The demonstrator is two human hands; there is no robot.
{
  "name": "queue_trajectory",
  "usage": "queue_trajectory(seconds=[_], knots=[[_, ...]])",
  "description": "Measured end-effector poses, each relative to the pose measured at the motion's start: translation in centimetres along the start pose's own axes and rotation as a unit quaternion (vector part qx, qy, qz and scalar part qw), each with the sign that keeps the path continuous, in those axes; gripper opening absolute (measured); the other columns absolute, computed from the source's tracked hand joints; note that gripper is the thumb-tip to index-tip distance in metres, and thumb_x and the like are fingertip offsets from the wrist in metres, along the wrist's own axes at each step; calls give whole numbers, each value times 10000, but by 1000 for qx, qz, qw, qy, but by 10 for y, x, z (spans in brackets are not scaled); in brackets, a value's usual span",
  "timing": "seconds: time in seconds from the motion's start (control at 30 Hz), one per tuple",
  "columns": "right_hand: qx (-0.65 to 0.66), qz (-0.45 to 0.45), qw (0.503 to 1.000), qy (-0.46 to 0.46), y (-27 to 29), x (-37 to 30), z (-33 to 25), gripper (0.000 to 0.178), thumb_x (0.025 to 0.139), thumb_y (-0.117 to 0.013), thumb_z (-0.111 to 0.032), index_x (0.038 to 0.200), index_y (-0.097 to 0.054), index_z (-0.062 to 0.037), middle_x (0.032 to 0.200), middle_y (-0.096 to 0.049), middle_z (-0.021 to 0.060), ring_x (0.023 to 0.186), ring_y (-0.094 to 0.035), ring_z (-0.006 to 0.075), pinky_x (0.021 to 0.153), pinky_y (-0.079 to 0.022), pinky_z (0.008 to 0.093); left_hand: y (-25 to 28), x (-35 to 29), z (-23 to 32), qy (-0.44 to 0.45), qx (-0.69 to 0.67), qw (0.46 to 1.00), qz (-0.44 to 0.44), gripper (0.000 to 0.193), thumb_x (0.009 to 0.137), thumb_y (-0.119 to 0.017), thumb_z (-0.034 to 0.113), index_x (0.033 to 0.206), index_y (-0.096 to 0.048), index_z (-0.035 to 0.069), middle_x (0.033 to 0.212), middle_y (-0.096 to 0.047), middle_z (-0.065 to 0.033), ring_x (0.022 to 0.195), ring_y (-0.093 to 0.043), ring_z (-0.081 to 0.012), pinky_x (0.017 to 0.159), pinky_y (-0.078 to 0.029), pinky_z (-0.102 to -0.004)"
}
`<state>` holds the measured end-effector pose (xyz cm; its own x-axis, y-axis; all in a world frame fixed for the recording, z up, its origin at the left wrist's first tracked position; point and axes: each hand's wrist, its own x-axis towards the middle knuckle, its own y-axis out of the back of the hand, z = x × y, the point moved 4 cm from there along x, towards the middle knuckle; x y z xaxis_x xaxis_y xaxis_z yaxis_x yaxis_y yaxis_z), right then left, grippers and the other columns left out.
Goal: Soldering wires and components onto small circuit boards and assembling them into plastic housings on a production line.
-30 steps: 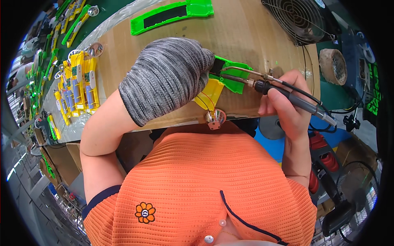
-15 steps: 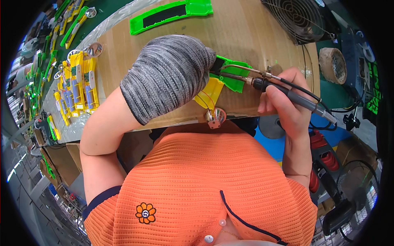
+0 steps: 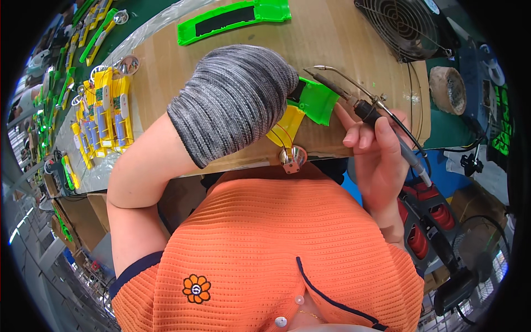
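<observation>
My left hand (image 3: 243,99) is wrapped in a grey striped knitted cover that hides its fingers. It lies over the left end of a green plastic housing (image 3: 321,102) with a dark inset; whether the fingers grip it is hidden. A yellow plastic piece (image 3: 287,126) juts out below, with thin wires running to a small shiny reflector cup (image 3: 293,159) at the table's near edge. Held pen-like in my right hand (image 3: 379,144) is a soldering iron (image 3: 366,112) with a thin curved metal tube along it. Its tip points up-left above the housing, apart from it. An extended right finger reaches the housing's right edge.
Another green housing (image 3: 235,23) lies on the cardboard (image 3: 160,72) at the far side. Yellow assemblies with blue cells (image 3: 102,119) sit at left. A fan with a wire guard (image 3: 401,25) and a brown tape roll (image 3: 448,89) stand at right.
The soldering iron's tip has come away from the work and swung up. My right hand has turned, its fingers reaching to the green housing. My left hand has shifted slightly right.
</observation>
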<state>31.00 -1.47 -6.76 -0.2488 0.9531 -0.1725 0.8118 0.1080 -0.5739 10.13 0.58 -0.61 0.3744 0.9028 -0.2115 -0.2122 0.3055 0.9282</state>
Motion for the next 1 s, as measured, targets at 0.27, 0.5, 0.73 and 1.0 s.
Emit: queue_trajectory(seconds=[0.27, 0.5, 0.73, 1.0], knots=[[72, -47, 996, 7, -19, 29, 14, 69, 997, -520, -96, 1013, -515, -29, 740, -570, 74, 721, -621, 223, 760, -529, 387, 6, -8, -22, 64, -27, 997, 16, 122, 791, -675, 141, 874, -721, 65, 788, -657, -145, 776, -654, -342, 717, -535, -420], [44, -55, 997, 9, -32, 39, 13, 46, 996, -500, -78, 1004, -478, -38, 718, -556, 64, 693, -628, 225, 958, -492, 505, 8, -19, -35, 76, 8, 994, 76, 144, 841, -658, 178, 922, -726, 81, 821, -669, -132, 780, -660, -332, 714, -539, -418], [19, -56, 998, 25, -28, 28, 9, 43, 990, -494, -76, 991, -458, -52, 684, -527, 46, 677, -613, 214, 1043, -423, 581, 12, -32, -42, -23, -13, 993, 112, 137, 867, -661, 150, 971, -688, 65, 864, -640, -116, 816, -637, -333, 706, -506, -428], [-21, -60, 997, 38, -27, 13, 7, 85, 976, -501, -97, 1061, -507, -91, 644, -509, 31, 648, -594, 192, 1104, -323, 632, 29, -132, -81, -72, 103, 988, 93, 358, 752, -692, 86, 1100, -693, 174, 953, -629, -70, 924, -598, -281, 836, -476, -409]])
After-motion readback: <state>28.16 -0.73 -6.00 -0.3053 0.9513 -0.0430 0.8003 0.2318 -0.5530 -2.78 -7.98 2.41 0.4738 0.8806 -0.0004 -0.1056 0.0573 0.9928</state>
